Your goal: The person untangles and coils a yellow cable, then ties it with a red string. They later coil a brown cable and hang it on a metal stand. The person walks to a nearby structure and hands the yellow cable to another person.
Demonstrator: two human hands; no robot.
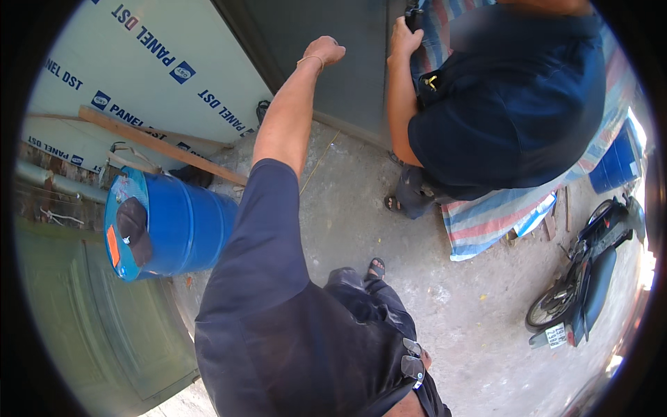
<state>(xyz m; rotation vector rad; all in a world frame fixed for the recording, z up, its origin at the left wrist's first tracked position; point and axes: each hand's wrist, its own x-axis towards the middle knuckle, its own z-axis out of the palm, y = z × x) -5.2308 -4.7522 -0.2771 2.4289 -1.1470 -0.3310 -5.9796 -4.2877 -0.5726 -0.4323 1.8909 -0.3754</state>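
My left arm stretches forward, and my left hand is closed in front of a grey door panel. A thin band circles that wrist. Whatever the curled fingers might hold is hidden. Of my right hand only a small patch of skin seems to show past my dark shirt, its fingers out of sight. A pair of glasses hangs on the shirt front. To the right of my left hand, another person in a dark shirt grips a black object whose kind I cannot make out.
At left a blue drum bears a dark cap. A wooden plank leans by white printed panels. A striped tarp lies behind the other person. A motorbike and another blue drum stand at right.
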